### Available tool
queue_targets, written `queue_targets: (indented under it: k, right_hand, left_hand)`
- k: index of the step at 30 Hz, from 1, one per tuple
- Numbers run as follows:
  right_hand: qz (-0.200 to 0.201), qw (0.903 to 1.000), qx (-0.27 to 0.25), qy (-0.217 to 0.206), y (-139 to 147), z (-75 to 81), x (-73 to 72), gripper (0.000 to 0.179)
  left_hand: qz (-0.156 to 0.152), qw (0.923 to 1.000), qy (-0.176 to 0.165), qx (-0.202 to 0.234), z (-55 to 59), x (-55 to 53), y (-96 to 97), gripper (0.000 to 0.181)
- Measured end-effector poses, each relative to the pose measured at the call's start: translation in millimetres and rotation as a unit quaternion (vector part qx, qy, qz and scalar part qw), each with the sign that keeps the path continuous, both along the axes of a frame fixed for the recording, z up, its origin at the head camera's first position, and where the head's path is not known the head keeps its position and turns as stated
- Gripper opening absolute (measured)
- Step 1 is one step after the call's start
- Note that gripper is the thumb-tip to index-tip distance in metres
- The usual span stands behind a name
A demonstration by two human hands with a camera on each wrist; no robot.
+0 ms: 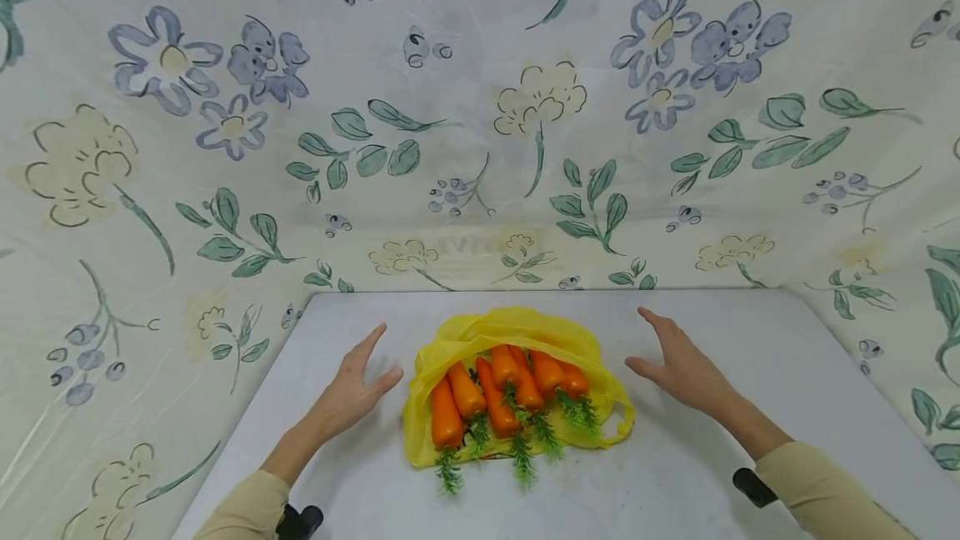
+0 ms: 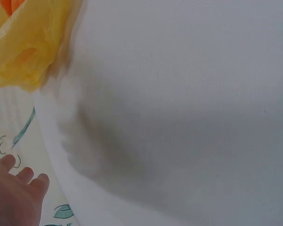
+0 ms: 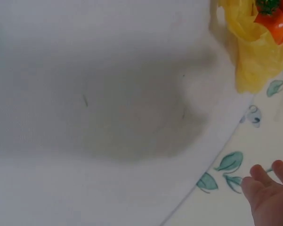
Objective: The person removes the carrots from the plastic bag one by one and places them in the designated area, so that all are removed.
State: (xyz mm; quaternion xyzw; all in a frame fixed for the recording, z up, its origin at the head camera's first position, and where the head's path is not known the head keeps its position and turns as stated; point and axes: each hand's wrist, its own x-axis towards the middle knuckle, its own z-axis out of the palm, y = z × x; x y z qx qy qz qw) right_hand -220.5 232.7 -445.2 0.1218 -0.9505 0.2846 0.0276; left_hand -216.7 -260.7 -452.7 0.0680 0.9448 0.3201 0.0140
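A yellow plastic bag lies on the white table with its mouth toward me. Several orange carrots with green leafy tops rest inside, the tops poking out over the bag's lower edge. To the left of the bag, my left hand hovers apart from it, thumb and index finger spread. My right hand is held off the bag's right side in a like pose, touching nothing. Each wrist view catches part of the yellow bag at a top corner, with fingertips low in the frame.
The white tabletop extends around the bag on all sides. A flower-patterned cloth hangs behind and beside the table. Dark devices are worn on both wrists, below beige sleeves. Tiny green bits lie on the table at right.
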Motion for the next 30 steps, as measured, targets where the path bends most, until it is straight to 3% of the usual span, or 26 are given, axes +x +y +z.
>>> queue_targets:
  k: [8,14,20,30]
  right_hand:
    - [0.015,0.9982,-0.056,-0.013,-17,1.9,2.8,0.08]
    - [0.026,0.9958,-0.088,-0.004,-33,2.7,6.9,0.073]
    - [0.05,0.9898,-0.133,0.014,-49,7.3,12.1,0.066]
    - [0.078,0.9818,-0.173,-0.003,-71,7.2,26.3,0.055]
  left_hand:
    - [-0.008,0.9987,-0.024,0.044,-6.0,1.4,7.9,0.084]
    - [-0.01,0.9972,-0.053,0.051,-10.6,3.3,13.5,0.091]
    - [-0.022,0.9969,-0.044,0.061,-13.2,5.5,16.9,0.09]
    - [-0.05,0.9948,-0.051,0.072,-19.9,9.9,22.4,0.09]
